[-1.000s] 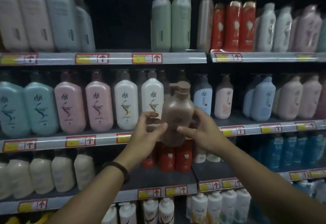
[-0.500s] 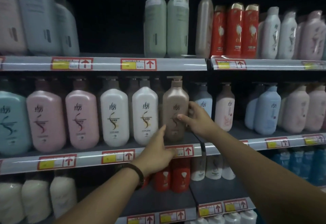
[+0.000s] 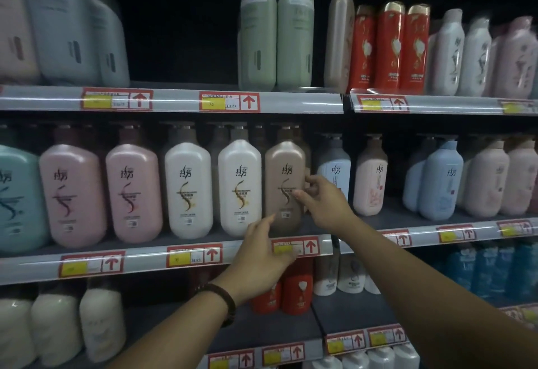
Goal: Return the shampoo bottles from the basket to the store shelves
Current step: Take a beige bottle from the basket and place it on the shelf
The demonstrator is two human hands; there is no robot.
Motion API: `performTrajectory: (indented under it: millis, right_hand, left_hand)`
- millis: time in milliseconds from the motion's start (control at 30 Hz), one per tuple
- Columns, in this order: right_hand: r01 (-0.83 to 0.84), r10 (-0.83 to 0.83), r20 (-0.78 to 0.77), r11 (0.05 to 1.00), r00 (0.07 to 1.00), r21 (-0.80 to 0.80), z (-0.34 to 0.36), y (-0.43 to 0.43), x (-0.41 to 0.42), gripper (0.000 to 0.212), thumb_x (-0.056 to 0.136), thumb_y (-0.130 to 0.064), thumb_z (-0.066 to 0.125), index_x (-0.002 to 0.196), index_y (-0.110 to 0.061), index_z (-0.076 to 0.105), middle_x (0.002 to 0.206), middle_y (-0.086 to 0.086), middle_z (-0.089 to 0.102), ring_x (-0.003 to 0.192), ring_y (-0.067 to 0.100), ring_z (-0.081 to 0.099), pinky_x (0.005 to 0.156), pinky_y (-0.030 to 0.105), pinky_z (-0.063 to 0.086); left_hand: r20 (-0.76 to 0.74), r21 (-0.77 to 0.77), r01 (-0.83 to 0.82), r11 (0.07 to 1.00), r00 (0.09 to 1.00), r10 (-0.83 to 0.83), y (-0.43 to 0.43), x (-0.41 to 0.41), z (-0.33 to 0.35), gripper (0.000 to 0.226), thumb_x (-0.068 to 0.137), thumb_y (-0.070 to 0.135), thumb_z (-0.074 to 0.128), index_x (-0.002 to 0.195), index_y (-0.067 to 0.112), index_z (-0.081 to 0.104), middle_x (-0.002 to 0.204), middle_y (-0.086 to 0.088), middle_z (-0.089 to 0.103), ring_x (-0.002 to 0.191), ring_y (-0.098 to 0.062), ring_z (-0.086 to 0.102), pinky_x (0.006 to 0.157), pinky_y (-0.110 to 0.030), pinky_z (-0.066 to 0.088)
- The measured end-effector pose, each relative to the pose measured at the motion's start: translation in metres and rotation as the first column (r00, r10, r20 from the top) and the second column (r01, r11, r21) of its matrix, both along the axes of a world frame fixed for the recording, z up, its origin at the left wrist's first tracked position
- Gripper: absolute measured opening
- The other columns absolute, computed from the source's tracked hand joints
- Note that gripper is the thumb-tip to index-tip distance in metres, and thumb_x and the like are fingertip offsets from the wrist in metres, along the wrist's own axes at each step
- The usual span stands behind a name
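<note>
The fingers [image 3: 302, 194] of the right hand [image 3: 326, 205] lightly touch the brown shampoo bottle [image 3: 283, 191] standing on the shelf [image 3: 145, 258], the left hand [image 3: 259, 249] is open, and the basket is hidden.

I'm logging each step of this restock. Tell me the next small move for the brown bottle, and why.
Probably let go and draw both hands back. The brown bottle stands upright on the middle shelf beside the white bottle, label forward; the right hand only fingertips its side, and the left hand touches its base.
</note>
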State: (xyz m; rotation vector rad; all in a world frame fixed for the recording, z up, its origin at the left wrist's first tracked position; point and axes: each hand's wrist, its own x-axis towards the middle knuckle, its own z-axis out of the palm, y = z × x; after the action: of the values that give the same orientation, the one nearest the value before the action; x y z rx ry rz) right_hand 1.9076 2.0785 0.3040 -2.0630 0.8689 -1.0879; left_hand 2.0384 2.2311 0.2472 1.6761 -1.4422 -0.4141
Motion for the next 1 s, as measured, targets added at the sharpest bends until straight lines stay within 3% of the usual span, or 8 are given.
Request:
performTrajectory:
  millis: [167,267,333,433,533,733,867,1000]
  right_hand:
    - [0.252,-0.231,0.121,0.946,0.965,-0.203,-0.051,0.057,-0.024,0.015,0.106,-0.036,0.067,0.116,-0.027,0.062,0.101,-0.014,0.066,0.093,0.002,0.065,0.079,0.028,0.056]
    - [0.153,-0.158,-0.004,0.961,0.987,-0.229,-0.105,0.104,-0.026,0.015,0.106,-0.039,0.065,0.098,-0.027,0.067,0.090,-0.012,0.068,0.085,0.008,0.066,0.077,0.035,0.054]
    - [0.036,-0.068,-0.172,0.983,0.983,-0.180,-0.146,0.134,-0.023,0.017,0.105,-0.038,0.067,0.096,-0.024,0.071,0.085,-0.008,0.069,0.081,0.015,0.066,0.074,0.037,0.052]
    - [-0.141,0.137,-0.467,0.990,0.874,0.027,-0.206,0.173,-0.018,0.016,0.099,-0.032,0.075,0.109,-0.021,0.069,0.085,-0.004,0.069,0.080,0.017,0.064,0.072,0.033,0.049]
    - [-0.281,0.338,-0.678,0.939,0.653,0.197,-0.276,0.203,-0.011,0.014,0.098,-0.027,0.071,0.097,-0.014,0.076,0.096,0.006,0.079,0.092,0.027,0.073,0.082,0.036,0.057]
    - [-0.254,0.471,-0.865,0.870,0.175,0.422,-0.404,0.238,-0.018,0.022,0.092,-0.031,0.074,0.097,-0.009,0.075,0.110,0.019,0.077,0.101,0.036,0.074,0.090,0.040,0.061]
    - [-0.124,0.528,-0.834,0.849,0.159,0.513,-0.457,0.249,-0.029,0.044,0.098,-0.028,0.072,0.137,-0.012,0.061,0.133,0.014,0.070,0.117,0.033,0.070,0.100,0.038,0.057]
    - [-0.085,0.528,-0.833,0.849,0.167,0.521,-0.471,0.259,-0.027,0.047,0.096,-0.026,0.076,0.139,-0.010,0.061,0.132,0.018,0.068,0.122,0.039,0.068,0.103,0.043,0.056]
  left_hand:
    - [0.139,0.053,0.052,0.997,0.988,-0.059,0.046,0.011,-0.017,0.034,0.100,0.030,0.074,0.131,0.037,0.064,0.129,0.020,0.062,0.094,-0.002,0.072,0.087,-0.021,0.059]
    - [0.285,0.187,0.042,0.981,0.954,-0.096,0.081,0.022,-0.049,0.015,0.097,0.032,0.076,0.111,0.036,0.072,0.103,0.023,0.071,0.088,0.010,0.067,0.084,-0.013,0.053]
    - [0.378,0.324,0.012,0.946,0.915,-0.141,0.106,0.029,-0.079,0.008,0.097,0.037,0.074,0.105,0.036,0.071,0.100,0.019,0.072,0.084,0.006,0.065,0.084,-0.022,0.055]
    - [0.453,0.507,-0.055,0.860,0.866,-0.212,0.140,0.031,-0.130,0.016,0.098,0.044,0.070,0.111,0.034,0.072,0.111,0.011,0.074,0.099,-0.012,0.069,0.090,-0.035,0.058]
    - [0.441,0.655,-0.068,0.753,0.843,-0.307,0.168,0.027,-0.182,0.025,0.098,0.047,0.069,0.117,0.032,0.074,0.120,0.005,0.074,0.108,-0.019,0.070,0.093,-0.036,0.058]
    - [0.236,0.910,0.007,0.415,0.814,-0.531,0.190,0.025,-0.244,0.048,0.100,0.058,0.062,0.137,0.029,0.070,0.138,0.002,0.071,0.124,-0.023,0.066,0.103,-0.034,0.052]
    - [0.203,0.936,0.022,0.350,0.781,-0.591,0.188,0.021,-0.248,0.056,0.105,0.055,0.058,0.155,0.028,0.057,0.160,-0.001,0.054,0.144,-0.025,0.052,0.112,-0.033,0.039]
    - [0.186,0.933,0.052,0.356,0.779,-0.599,0.181,0.020,-0.257,0.057,0.107,0.056,0.055,0.157,0.028,0.054,0.165,0.001,0.048,0.150,-0.024,0.046,0.118,-0.037,0.036]
